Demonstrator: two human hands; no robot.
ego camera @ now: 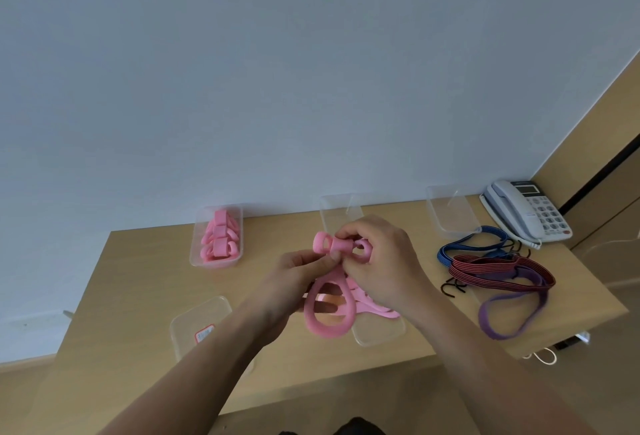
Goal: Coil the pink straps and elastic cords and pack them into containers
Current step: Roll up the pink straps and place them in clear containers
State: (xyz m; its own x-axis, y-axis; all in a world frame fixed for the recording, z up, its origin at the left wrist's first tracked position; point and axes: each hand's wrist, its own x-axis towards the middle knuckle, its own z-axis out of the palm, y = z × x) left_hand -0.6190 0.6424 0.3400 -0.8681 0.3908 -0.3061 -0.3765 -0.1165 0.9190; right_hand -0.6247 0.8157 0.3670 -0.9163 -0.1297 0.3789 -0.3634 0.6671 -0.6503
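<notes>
Both hands hold a coiled pink strap [325, 244] above the middle of the wooden table [138, 278]. My left hand [298, 275] pinches it from below, and my right hand [381, 261] grips its wrapped middle from the right. A loose pink strap loop [311, 316] hangs under my hands, over more pink straps [377, 310] lying on the table. A clear container [216, 244] at the back left holds several coiled pink straps. Blue, red-striped and purple elastic cords [498, 271] with black hooks lie in a heap at the right.
Empty clear containers stand at the back centre [332, 209] and back right [450, 212]. Clear lids lie at the front left [197, 327] and front centre [381, 330]. A grey desk telephone [530, 212] sits in the back right corner. The wall rises behind the table.
</notes>
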